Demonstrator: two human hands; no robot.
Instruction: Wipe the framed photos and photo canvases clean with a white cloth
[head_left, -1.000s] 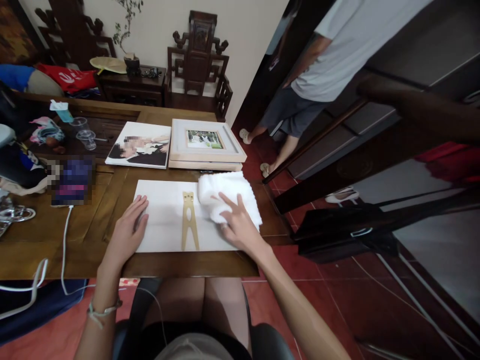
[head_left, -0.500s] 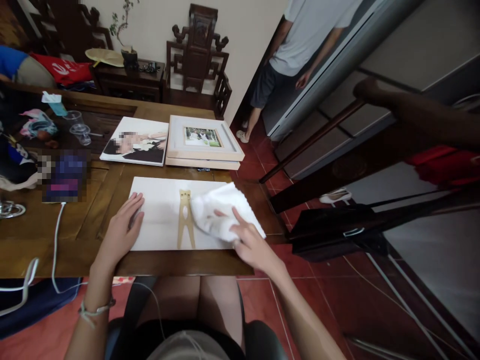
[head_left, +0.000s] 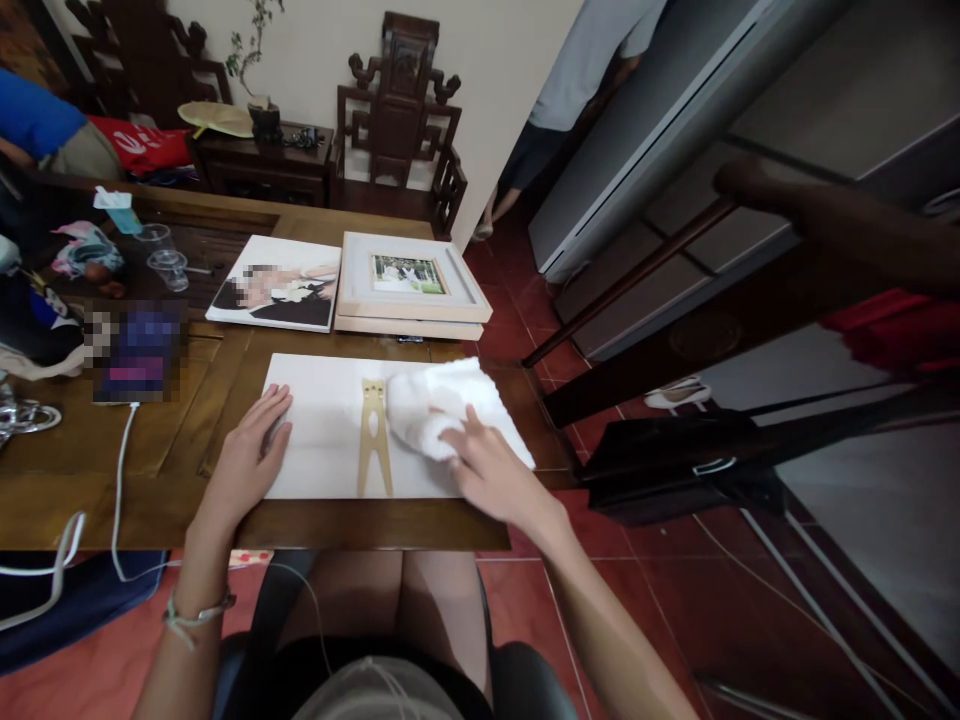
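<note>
A white board (head_left: 322, 440), apparently the back of a picture frame, lies flat on the wooden table (head_left: 187, 400) with a gold stand leg (head_left: 373, 436) down its middle. My left hand (head_left: 251, 462) rests flat and open on the board's left edge. My right hand (head_left: 486, 468) presses a crumpled white cloth (head_left: 439, 405) onto the board's right part, fingers spread on the cloth.
A framed photo (head_left: 409, 284) and an unframed print (head_left: 276, 283) lie behind the board. Plastic cups (head_left: 166, 258), a phone on a white cable (head_left: 120, 470) and clutter fill the table's left. A person (head_left: 585, 70) stands in the doorway at the back.
My right hand has slid the cloth back and forth over the board's right side. The person at the back has walked further away through the doorway. My left hand stayed put.
</note>
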